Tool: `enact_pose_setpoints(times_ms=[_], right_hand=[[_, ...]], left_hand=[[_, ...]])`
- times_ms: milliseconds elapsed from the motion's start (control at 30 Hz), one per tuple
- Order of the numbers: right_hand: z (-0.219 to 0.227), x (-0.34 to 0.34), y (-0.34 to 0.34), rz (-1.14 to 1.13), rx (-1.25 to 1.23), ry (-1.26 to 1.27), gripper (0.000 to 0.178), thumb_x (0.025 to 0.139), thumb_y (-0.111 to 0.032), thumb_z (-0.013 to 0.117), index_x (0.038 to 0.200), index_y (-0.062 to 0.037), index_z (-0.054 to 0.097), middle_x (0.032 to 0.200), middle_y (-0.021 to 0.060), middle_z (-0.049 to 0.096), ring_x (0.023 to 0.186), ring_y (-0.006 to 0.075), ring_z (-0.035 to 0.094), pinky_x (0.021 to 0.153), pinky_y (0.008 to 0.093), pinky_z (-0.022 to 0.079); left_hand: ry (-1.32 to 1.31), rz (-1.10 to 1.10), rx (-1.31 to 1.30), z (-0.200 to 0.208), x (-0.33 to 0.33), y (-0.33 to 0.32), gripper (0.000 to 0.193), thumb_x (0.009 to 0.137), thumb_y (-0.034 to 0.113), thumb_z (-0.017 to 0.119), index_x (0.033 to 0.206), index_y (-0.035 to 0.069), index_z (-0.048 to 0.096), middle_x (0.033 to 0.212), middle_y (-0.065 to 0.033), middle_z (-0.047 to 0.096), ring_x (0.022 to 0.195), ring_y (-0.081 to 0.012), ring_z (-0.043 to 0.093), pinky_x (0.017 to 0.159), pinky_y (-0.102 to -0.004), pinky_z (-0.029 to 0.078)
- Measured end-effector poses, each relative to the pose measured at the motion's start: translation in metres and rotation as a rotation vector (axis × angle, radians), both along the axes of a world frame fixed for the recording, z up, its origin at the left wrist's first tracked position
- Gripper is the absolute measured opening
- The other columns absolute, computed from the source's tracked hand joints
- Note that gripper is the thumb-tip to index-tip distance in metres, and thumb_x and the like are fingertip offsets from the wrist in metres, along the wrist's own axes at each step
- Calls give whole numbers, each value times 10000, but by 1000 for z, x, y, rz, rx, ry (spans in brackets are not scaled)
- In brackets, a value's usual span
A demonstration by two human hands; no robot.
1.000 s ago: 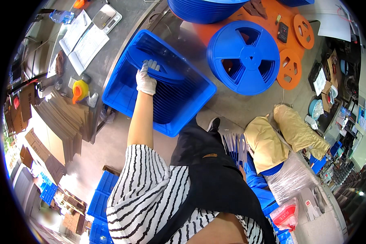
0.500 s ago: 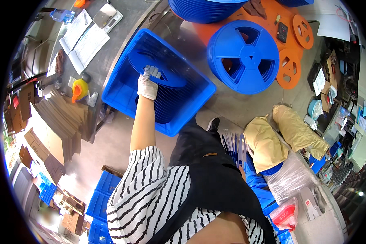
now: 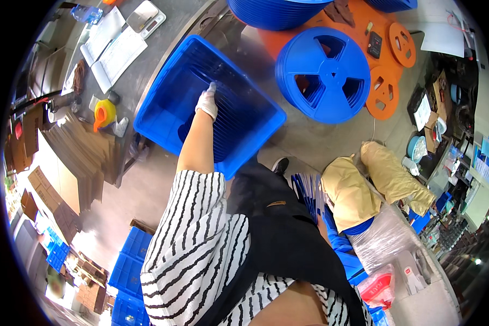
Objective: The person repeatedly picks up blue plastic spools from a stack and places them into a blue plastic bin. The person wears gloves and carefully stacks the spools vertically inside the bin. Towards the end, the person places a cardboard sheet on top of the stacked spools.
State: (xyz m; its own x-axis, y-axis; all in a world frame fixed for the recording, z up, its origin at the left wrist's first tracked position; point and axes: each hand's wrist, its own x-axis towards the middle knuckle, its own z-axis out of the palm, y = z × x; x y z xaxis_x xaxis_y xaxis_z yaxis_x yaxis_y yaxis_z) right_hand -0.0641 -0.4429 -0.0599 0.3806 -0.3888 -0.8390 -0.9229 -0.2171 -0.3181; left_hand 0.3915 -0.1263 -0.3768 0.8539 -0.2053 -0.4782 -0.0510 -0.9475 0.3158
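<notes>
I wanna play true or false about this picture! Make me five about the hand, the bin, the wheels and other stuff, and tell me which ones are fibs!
1. The left hand is inside the big blue bin. True.
2. The glove on that hand is green. False: the glove is white.
3. Blue wheels are inside the bin. True.
4. The scale is in the bin. False: the scale is on the table, near the open notebook.
5. The sleeve has spots. False: the sleeve has black and white stripes.
</notes>
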Motion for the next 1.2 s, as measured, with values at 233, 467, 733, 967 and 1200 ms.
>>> enact_pose_setpoints(times_ms=[233,467,733,967,1200], right_hand=[[-21,68,-32,-272,307,-175,285,936,-317,611,971,-37,570,729,29,580,629,109,547,608,252,443],[44,134,-32,-185,705,-588,429,960,-416,567,1081,-6,545,761,31,537,654,107,494,657,258,418],[110,114,-48,-519,1445,-1038,493,920,-544,578,1002,-64,501,635,-45,358,511,68,313,530,246,308],[128,80,-59,-601,1890,-1098,379,964,-401,586,1020,-45,468,657,-23,388,521,80,354,529,255,299],[148,59,-58,-524,1856,-1093,435,948,-463,583,1015,-47,473,652,-28,380,519,83,352,526,254,301]], left_hand=[[435,891,-482,81,-130,66,525,978,412,403,1392,90,442,1250,-190,555,1191,-289,524,1002,-342,403],[494,1374,-891,145,-237,71,258,955,335,548,1135,156,593,742,88,536,578,-55,438,495,-215,314],[181,1253,-1403,213,-307,49,300,995,192,535,1254,43,555,923,-1,595,708,-41,527,598,-154,418],[-247,1063,-1349,327,-364,24,436,986,202,566,1387,59,473,1223,-58,598,1093,-156,583,977,-303,459],[-563,889,-1337,383,-361,-6,425,991,179,554,1382,34,473,1279,-71,576,1182,-164,539,1020,-292,421]])
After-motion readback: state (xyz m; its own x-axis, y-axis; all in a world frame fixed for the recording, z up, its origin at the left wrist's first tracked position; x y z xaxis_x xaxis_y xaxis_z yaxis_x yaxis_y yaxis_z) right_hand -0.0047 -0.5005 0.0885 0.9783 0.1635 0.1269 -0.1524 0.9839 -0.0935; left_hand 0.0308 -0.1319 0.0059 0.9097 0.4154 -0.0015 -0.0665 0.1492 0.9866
